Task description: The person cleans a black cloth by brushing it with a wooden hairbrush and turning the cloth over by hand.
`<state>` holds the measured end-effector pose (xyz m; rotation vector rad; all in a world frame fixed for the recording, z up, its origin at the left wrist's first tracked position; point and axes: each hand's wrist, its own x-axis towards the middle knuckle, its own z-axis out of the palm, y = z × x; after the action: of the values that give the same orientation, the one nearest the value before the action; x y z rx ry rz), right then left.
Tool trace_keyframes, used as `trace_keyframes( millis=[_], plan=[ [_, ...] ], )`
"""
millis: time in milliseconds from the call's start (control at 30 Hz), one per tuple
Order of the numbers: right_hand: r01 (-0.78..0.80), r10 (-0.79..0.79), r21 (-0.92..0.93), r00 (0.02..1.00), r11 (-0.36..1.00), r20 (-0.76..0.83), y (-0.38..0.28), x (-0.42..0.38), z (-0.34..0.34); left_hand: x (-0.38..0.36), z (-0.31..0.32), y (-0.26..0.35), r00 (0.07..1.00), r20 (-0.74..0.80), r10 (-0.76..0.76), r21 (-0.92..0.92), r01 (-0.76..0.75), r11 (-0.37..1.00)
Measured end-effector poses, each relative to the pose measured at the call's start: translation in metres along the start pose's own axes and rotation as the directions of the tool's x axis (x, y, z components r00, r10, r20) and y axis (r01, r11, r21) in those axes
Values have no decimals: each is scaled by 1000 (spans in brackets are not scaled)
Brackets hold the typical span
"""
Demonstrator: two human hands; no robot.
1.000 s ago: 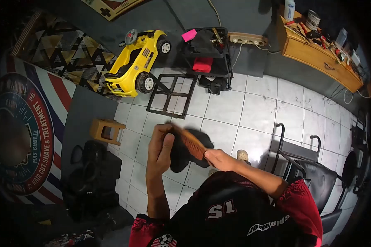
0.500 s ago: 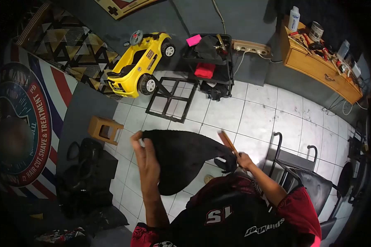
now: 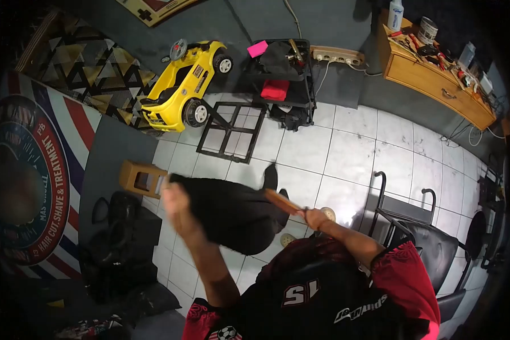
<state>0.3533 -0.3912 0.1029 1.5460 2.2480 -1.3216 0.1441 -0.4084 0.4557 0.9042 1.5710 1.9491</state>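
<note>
A black cloth [image 3: 226, 212], probably a barber's cape, is stretched out in front of me above the tiled floor. My left hand [image 3: 177, 204] pinches its upper left corner; motion smears the fingers. In my right hand [image 3: 316, 219] is a long, flat brown wooden brush [image 3: 283, 202], closed round at its near end. The brush points left and lies against or just over the right part of the cloth; its bristles cannot be made out. A narrow end of the cloth sticks up past the brush tip.
Ahead stand a yellow toy car [image 3: 181, 85], a black frame [image 3: 232, 133] on the floor and a black trolley [image 3: 286, 79]. A wooden drawer table [image 3: 436, 79] with tools is at right, near a black chair [image 3: 430, 246]. A brown stool [image 3: 143, 178] stands left.
My left hand has moved left with the cloth corner. The brush has swung down and left onto the cloth, and the cloth's loose end has flipped upward.
</note>
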Motion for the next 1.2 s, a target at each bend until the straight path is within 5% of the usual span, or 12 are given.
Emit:
trace_keyframes(
  millis=[33, 100, 233, 267, 300, 333, 467, 667, 767, 967, 1133, 1200],
  plan=[
    [31, -12, -111, 986, 993, 169, 54, 20, 30, -13, -8, 6, 944, 23, 329, 341, -317, 885],
    [19, 52, -225, 951, 974, 305, 102, 5, 36, -30, 0, 30, 875, 21, 483, 315, -465, 828],
    [-221, 222, -29, 972, 975, 77, 110, 3, 47, -5, -49, 23, 829, 94, 552, 479, -524, 705],
    [29, -36, -93, 997, 995, -71, 118, 4, 45, -11, -50, 16, 969, 70, 236, 164, -244, 956],
    [-129, 132, 106, 991, 986, -25, 91, 1, 21, -18, -28, 28, 993, 38, -109, -169, 114, 979],
    [-288, 286, 293, 957, 912, 50, 58, 1, -1, -20, -21, 17, 980, -57, -191, -111, 183, 977],
    [388, -110, 723, 910, 571, -401, -97, -70, -80, -30, -12, -14, 991, -56, -124, 98, 129, 987],
    [682, -622, 499, 717, 534, -314, -142, -72, -71, -30, -8, -12, 996, 72, 60, 93, -66, 993],
    [352, -352, 15, 934, 936, 59, -81, -11, -20, -19, -30, 9, 997, 37, 68, 116, -72, 991],
    [77, 21, -314, 954, 946, 298, 83, 22, 37, -27, -41, 11, 962, -191, 195, 227, -150, 962],
    [-418, 305, 491, 905, 764, 296, 4, -12, -30, -38, -29, 7, 979, -190, -75, 132, 101, 986],
    [-160, 107, 760, 987, 630, 118, -48, -34, -59, -38, -15, 0, 997, -54, -62, -76, 58, 995]
  ],
)
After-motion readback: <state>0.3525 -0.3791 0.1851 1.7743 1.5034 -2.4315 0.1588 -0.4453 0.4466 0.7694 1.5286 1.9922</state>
